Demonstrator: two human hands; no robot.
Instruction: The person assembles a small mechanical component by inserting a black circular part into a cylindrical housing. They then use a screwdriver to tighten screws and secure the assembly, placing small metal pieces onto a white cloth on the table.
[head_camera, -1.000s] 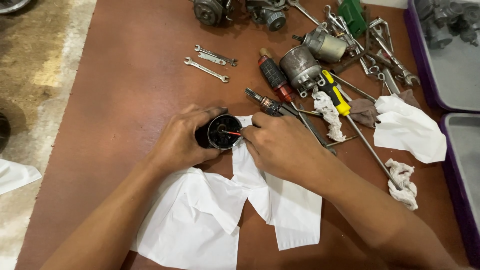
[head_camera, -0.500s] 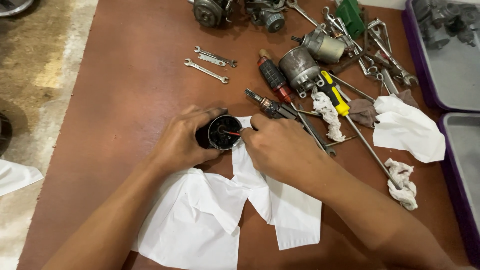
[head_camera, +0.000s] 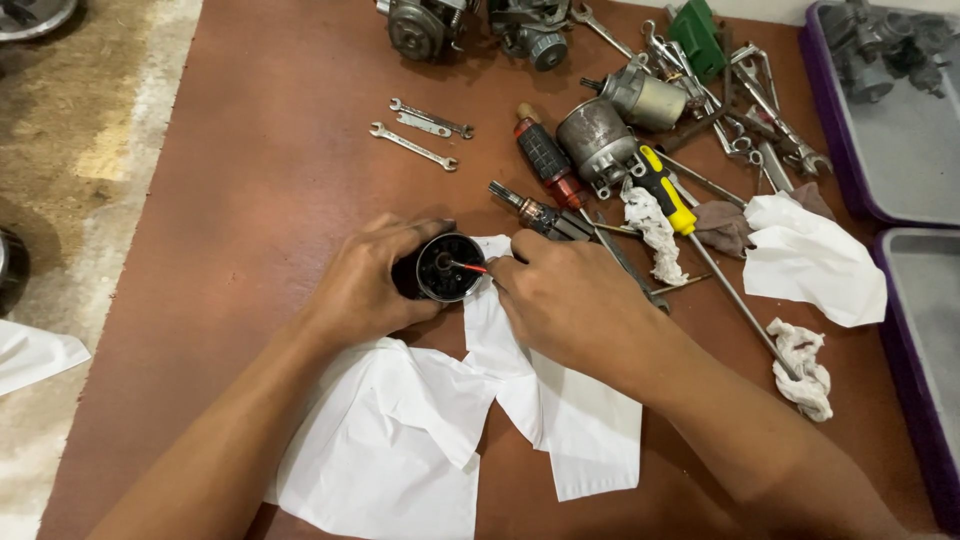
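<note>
Head camera, looking down over both my forearms at the brown table (head_camera: 250, 200). My left hand (head_camera: 365, 285) is wrapped around a short black cylindrical housing (head_camera: 440, 268), fingers curled over its top and side, holding it on its side just off the tabletop near the middle. Its open round end faces my right hand: a pale metal rim rings a dark inside, with a small hub at the centre. My right hand (head_camera: 575, 300) pinches a thin red-tipped tool (head_camera: 468, 267) between fingertips and thumb, and the tip reaches into that open end, close to the hub. How far it goes in I cannot tell.

Under and just below both hands lies a crumpled white paper sheet (head_camera: 420, 440), one corner tucked up beside the housing. Just behind my right hand rests a dark motor armature (head_camera: 535, 215) with a copper-coloured end. Further back lie a red-and-black armature (head_camera: 545, 160), a grey motor body (head_camera: 590, 140), a yellow-handled screwdriver (head_camera: 665, 195) and two small wrenches (head_camera: 420, 135). To the right sits a white cloth (head_camera: 810, 260), near a purple tray (head_camera: 900, 150).
</note>
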